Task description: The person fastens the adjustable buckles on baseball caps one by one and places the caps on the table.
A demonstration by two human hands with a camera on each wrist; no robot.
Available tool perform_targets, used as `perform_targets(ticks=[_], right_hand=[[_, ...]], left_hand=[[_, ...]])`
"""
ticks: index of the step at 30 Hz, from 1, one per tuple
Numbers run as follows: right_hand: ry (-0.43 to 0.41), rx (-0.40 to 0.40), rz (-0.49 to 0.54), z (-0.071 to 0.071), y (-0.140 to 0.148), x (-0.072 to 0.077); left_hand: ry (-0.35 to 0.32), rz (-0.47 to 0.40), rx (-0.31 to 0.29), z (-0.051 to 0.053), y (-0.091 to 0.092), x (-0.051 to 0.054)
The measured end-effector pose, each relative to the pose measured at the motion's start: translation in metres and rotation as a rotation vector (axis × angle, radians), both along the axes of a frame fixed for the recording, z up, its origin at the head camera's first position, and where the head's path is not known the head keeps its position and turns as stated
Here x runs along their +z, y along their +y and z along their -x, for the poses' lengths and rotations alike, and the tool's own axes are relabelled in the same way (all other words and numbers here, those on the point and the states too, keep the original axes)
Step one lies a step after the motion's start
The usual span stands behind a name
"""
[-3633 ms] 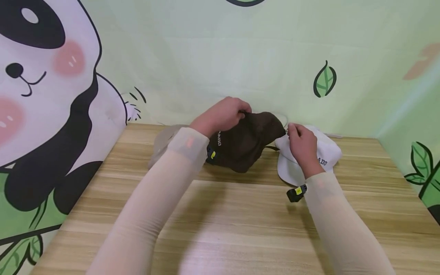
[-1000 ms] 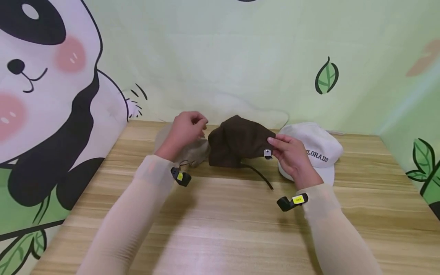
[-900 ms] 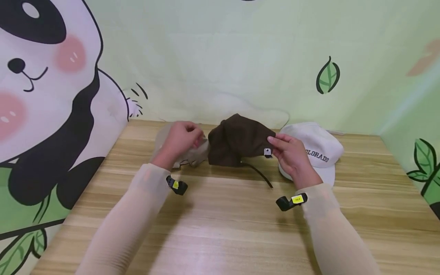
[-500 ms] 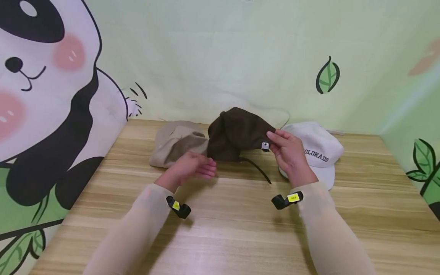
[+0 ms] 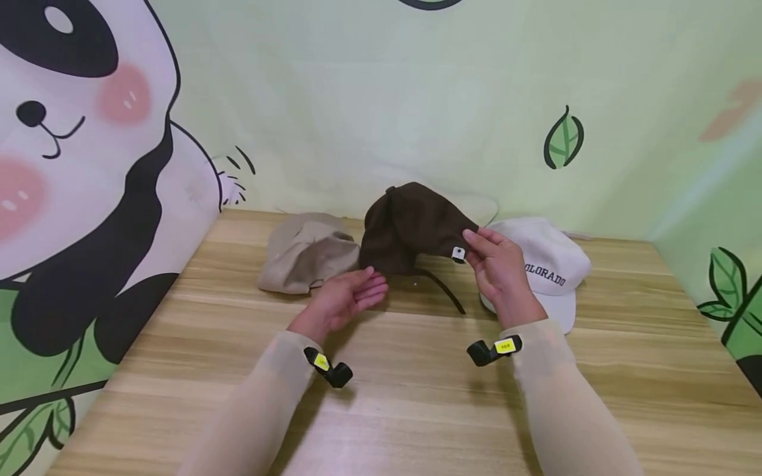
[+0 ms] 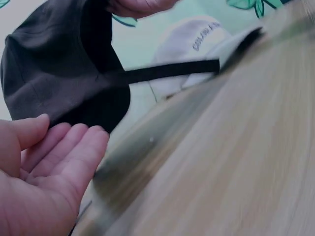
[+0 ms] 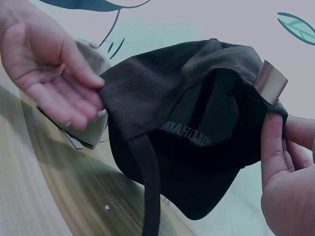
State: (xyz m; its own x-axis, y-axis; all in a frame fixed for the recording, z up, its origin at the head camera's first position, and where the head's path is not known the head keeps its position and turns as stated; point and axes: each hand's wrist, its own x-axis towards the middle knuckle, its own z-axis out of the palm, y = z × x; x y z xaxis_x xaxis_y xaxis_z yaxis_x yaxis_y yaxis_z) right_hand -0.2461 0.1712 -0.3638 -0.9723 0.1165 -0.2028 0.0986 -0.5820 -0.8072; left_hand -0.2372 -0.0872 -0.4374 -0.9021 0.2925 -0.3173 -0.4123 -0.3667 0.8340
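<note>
A dark brown baseball cap (image 5: 411, 228) is held up off the table, its back opening and loose strap toward me. My right hand (image 5: 503, 268) pinches its right end, thumb in front, beside a small metal buckle (image 7: 271, 82). At the cap's lower left corner is my left hand (image 5: 351, 297), palm turned up and fingers nearly straight. Its thumb tip appears to touch the cap edge in the right wrist view, with the fingers (image 6: 74, 152) just below. Raised lettering shows inside the cap in the right wrist view.
A crumpled tan cap (image 5: 306, 254) lies at the back left of the wooden table (image 5: 417, 403). Behind my right hand sits a white cap (image 5: 542, 248) lettered in dark print, brim toward me. A wall printed with a panda (image 5: 95, 158) stands close behind.
The brown cap has turned from lettered front to open back and risen slightly. My left hand released it, went over the tan cap, then came down and right to the brown cap's corner.
</note>
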Motion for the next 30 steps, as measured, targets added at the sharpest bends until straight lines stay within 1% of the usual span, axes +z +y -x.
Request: perform_targets(ticks=[4,7,9,11,15,18,26,30], right_hand=[[0.001,-0.018,-0.001,0.0,0.002,-0.004],[-0.005,-0.021,0.003,-0.001,0.004,-0.007],[-0.003,-0.021,0.012,-0.001,0.005,-0.008],[0.002,-0.025,0.021,-0.002,0.005,-0.01],[0.005,-0.025,0.05,-0.002,0.004,-0.012],[-0.006,-0.022,0.058,-0.002,0.004,-0.014],[-0.01,-0.024,0.022,-0.004,0.005,-0.019],[0.002,-0.035,0.009,-0.005,0.005,-0.023]], left_hand=[[0.018,-0.076,0.1,0.0,0.005,0.005],[0.048,-0.137,0.186,0.0,0.009,0.009],[0.079,-0.175,0.229,0.0,0.012,0.011],[0.115,-0.193,0.256,0.0,0.015,0.014],[0.161,-0.209,0.28,-0.002,0.019,0.018],[0.176,-0.226,0.285,-0.002,0.021,0.02],[0.179,-0.258,0.31,-0.007,0.022,0.026],[0.176,-0.289,0.351,-0.008,0.023,0.029]])
